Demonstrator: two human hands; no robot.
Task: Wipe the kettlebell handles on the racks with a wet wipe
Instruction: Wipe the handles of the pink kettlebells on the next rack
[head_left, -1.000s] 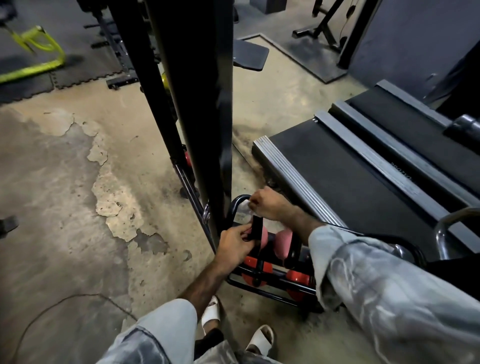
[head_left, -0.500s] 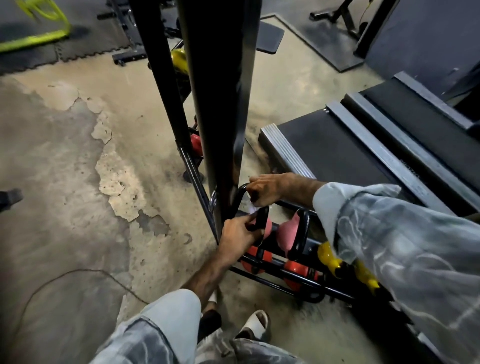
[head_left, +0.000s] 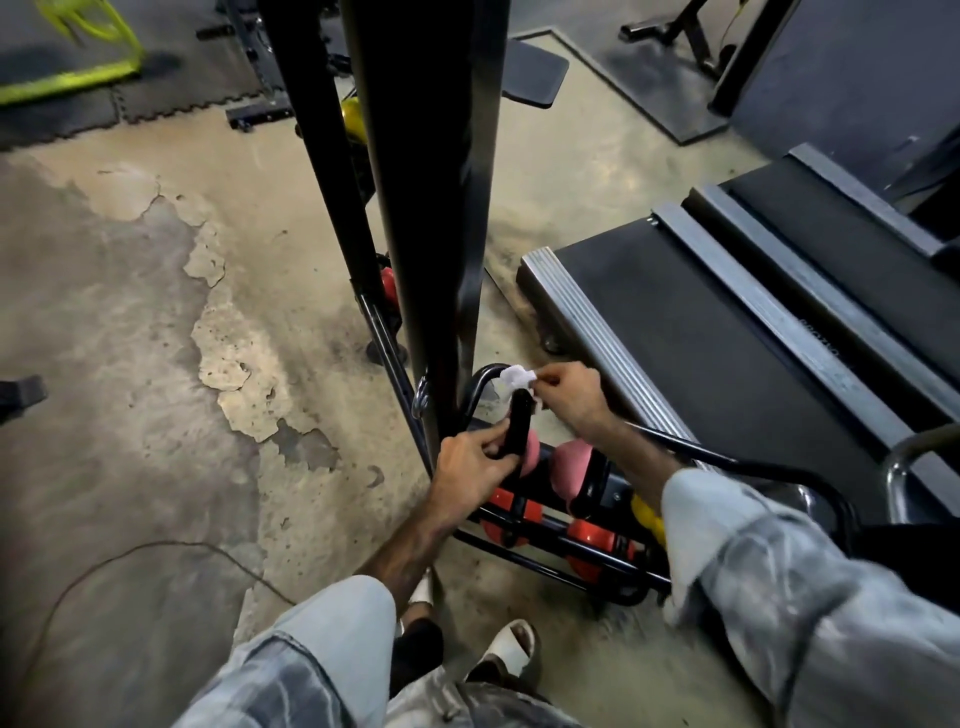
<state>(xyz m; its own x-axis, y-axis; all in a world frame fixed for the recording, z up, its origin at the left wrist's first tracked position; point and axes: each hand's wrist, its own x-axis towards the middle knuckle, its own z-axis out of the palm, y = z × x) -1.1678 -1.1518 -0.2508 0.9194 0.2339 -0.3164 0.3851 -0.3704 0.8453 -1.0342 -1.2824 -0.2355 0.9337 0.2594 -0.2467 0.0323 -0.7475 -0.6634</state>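
Note:
A low black rack (head_left: 566, 564) on the floor holds pink, red and yellow kettlebells. My left hand (head_left: 470, 470) grips the black handle (head_left: 518, 423) of the leftmost pink kettlebell (head_left: 531, 457) near its lower end. My right hand (head_left: 566, 392) pinches a white wet wipe (head_left: 516, 376) at the top of that same handle. A second pink kettlebell (head_left: 571, 470) sits just to the right, with red ones (head_left: 587, 535) below it and a yellow one (head_left: 647, 514) partly hidden by my right sleeve.
A tall black upright post (head_left: 431, 208) rises right beside the rack, close to my left hand. A treadmill deck (head_left: 701, 332) lies to the right. Another yellow kettlebell (head_left: 353, 117) sits behind the post. A thin cable (head_left: 156, 545) crosses the worn concrete floor on the left.
My right hand has drawn the wet wipe out into view at the top of the handle. My left hand stays on the handle. The camera has tilted slightly.

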